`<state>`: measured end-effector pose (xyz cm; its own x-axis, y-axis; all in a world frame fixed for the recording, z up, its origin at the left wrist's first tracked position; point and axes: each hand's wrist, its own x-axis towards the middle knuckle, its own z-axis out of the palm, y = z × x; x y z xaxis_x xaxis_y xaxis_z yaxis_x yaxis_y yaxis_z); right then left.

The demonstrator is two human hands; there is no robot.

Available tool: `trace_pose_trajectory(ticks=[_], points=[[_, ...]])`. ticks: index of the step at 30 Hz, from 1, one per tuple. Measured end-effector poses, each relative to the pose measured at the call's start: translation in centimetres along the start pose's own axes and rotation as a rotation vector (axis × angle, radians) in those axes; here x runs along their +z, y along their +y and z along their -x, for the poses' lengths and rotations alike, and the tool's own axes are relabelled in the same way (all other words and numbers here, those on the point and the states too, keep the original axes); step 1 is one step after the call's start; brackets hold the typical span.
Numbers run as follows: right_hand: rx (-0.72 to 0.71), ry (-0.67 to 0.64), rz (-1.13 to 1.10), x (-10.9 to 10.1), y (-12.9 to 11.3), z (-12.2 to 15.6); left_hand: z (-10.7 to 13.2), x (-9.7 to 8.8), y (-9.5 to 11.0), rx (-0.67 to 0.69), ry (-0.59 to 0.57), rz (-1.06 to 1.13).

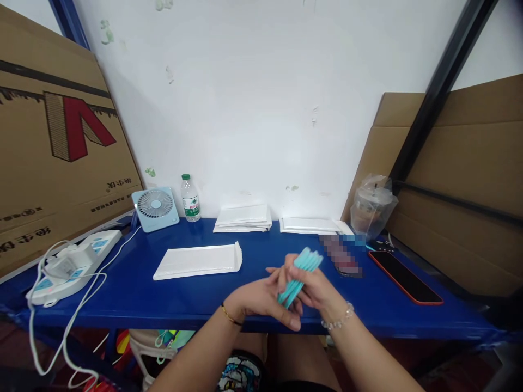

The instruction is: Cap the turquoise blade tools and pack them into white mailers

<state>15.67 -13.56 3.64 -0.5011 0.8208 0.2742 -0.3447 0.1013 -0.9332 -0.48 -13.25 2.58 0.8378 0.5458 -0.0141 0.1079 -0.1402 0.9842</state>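
My right hand (312,286) is closed around a bundle of thin teal plastic sticks (306,261), held tilted above the front part of the blue table. The sticks' upper ends point away from me to the right. At the bundle's lower end is my left hand (265,299), its thumb stretched out and apart from the sticks. Some left fingers are hidden behind the bundle and the right hand. To the left on the table lies a flat white packet (198,261) with a folded flap at its right end.
White packets are stacked (243,219) by the wall, with more packets (312,225) right of them. Around the blue table (253,316) stand a fan (155,204), water bottle (190,201), power strip (87,261), bagged cup (371,204) and phone (404,276). Cardboard (469,179) borders both sides.
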Motion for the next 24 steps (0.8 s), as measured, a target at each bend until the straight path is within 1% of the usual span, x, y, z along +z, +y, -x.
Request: trace_pose_trajectory(ticks=[1,3,4,5,6,7,8,9,10,11,13,15,16,19,22,24], points=[[-0.061,0.119,-0.022,-0.5,-0.1,0.0,0.8,-1.4,0.2,0.013,0.085,-0.202],[-0.166,0.318,-0.019,-2.1,0.0,0.0,3.0,-5.1,0.1,-0.013,0.354,-0.569],[-0.186,0.385,0.014,-3.0,0.2,-0.1,4.2,-7.3,-0.2,-0.079,0.438,-0.746],[-0.181,0.431,0.057,-3.8,0.6,-0.1,5.5,-9.4,-0.6,-0.192,0.501,-0.897],[-0.158,0.466,0.097,-4.4,1.1,-0.1,6.8,-11.5,-1.1,-0.343,0.531,-1.004],[-0.133,0.495,0.122,-4.8,1.6,-0.1,7.9,-13.2,-1.6,-0.5,0.517,-1.06],[-0.117,0.516,0.131,-4.9,2.1,-0.1,8.8,-14.7,-2.1,-0.626,0.501,-1.081],[-0.114,0.531,0.123,-4.9,2.5,-0.2,9.6,-15.7,-2.5,-0.684,0.477,-1.081],[-0.124,0.538,0.096,-4.6,2.7,-0.3,10.1,-16.4,-2.8,-0.685,0.454,-1.075],[-0.144,0.541,0.052,-4.3,2.7,-0.6,10.3,-16.7,-2.9,-0.653,0.435,-1.068],[-0.187,0.548,-0.074,-3.3,2.2,-1.3,10.1,-16.3,-2.8,-0.528,0.42,-1.073],[-0.223,0.562,-0.198,-2.4,1.5,-2.5,9.2,-15.1,-2.3,-0.404,0.452,-1.108],[-0.242,0.571,-0.235,-2.0,1.1,-3.1,8.6,-14.4,-2.0,-0.351,0.492,-1.128],[-0.303,0.588,-0.238,-1.0,0.3,-4.9,6.5,-11.9,-1.1,-0.207,0.587,-1.114],[-0.356,0.612,-0.196,-0.4,-0.1,-6.0,4.7,-9.7,-0.6,-0.069,0.614,-1.002],[-0.38,0.621,-0.178,-0.2,-0.4,-6.3,3.8,-8.7,-0.5,0.009,0.638,-0.907]])
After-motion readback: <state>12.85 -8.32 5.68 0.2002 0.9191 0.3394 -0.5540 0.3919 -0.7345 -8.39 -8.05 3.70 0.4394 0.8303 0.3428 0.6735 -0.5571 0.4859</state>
